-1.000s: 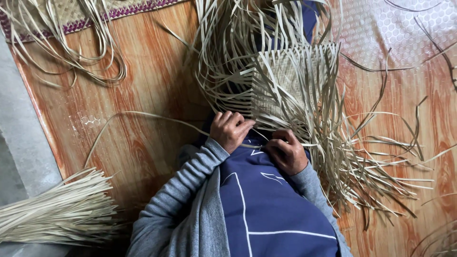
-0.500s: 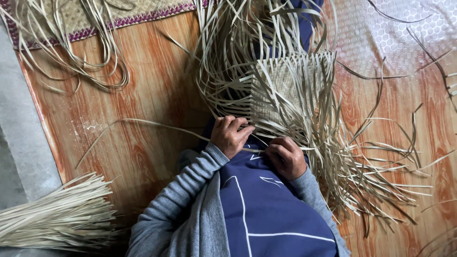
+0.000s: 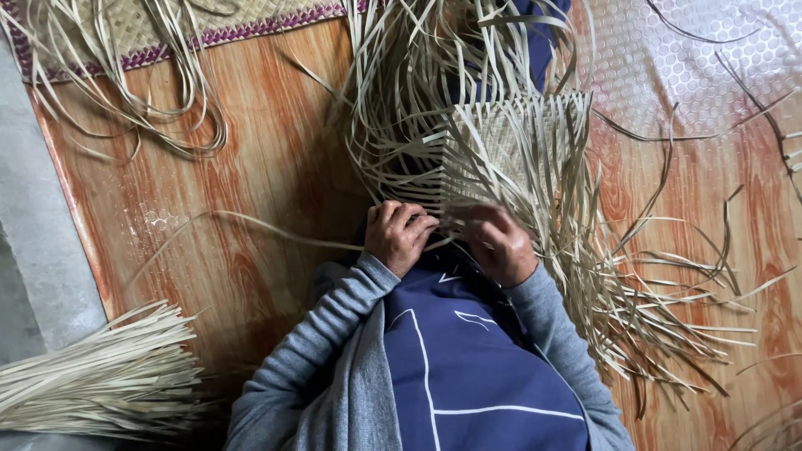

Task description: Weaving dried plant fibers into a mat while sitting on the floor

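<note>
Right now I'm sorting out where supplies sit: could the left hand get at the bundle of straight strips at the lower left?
Probably yes. The left hand grips strands at the edge of the woven panel, and only bare wood-grain floor lies between it and the bundle of strips; it would have to let go first.

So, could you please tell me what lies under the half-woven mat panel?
Under the woven panel, blue cloth shows past its top edge, with wood-grain floor beside it. The panel and loose strips hide everything directly beneath.
</note>
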